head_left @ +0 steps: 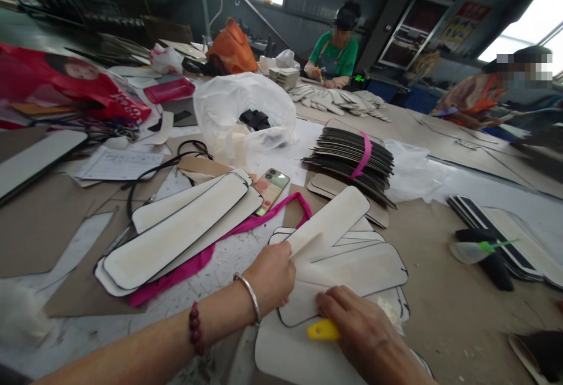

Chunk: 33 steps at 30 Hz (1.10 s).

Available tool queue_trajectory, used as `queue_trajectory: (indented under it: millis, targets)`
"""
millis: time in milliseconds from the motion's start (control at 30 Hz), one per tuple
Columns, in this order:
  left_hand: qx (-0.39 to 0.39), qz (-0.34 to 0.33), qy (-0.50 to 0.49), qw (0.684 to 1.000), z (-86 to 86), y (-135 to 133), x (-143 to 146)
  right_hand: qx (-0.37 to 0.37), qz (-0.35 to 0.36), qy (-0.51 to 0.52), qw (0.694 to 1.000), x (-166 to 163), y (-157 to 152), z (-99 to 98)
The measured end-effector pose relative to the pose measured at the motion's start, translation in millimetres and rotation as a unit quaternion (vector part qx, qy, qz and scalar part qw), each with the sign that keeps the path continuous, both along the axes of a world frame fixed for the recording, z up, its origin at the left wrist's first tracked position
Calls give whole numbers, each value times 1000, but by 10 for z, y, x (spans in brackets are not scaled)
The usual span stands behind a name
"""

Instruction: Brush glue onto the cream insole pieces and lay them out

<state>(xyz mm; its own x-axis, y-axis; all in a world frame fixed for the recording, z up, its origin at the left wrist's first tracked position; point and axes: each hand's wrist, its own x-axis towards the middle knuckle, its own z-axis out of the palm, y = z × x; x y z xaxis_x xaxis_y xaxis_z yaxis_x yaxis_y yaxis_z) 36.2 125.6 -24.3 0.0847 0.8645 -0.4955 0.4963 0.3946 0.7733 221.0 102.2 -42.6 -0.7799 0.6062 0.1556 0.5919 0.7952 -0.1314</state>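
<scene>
My left hand (pixel 272 273) is closed on the near end of a long cream panel (pixel 343 215) with a rounded far end. A thin pale flap sticks out beside its fingers. Under it lies a fanned stack of similar dark-edged panels (pixel 373 267). My right hand (pixel 365 326) curls around a yellow-handled tool (pixel 324 330); the tool's working end is hidden, so its kind does not show. Its fingertips rest near the stack. More cream panels (pixel 176 232) lie to the left over a magenta cloth strip (pixel 189 267).
A bundle of dark panels (pixel 352 153) tied with pink stands ahead, near a phone (pixel 271 188) and an open white plastic bag (pixel 211 103). A small bottle with a green tip (pixel 468 251) lies on the right. Two people (pixel 336 50) work across the table.
</scene>
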Motion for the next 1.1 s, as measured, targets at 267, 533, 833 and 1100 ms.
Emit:
queue_trajectory:
  millis: [267,533,833,1100]
  targets:
    - [1,8,-14,1000,-9,5,-5,97,36,-6,995,-151,21,27]
    - [3,11,-20,1000,-64,-5,-16,152,18,-93,984,-323,8,29]
    - [-16,3,-48,999,83,-32,-30,-47,-39,-86,994,286,-256,537]
    - [93,-109,-38,989,154,-135,-274,-63,-156,-60,984,513,-249,325]
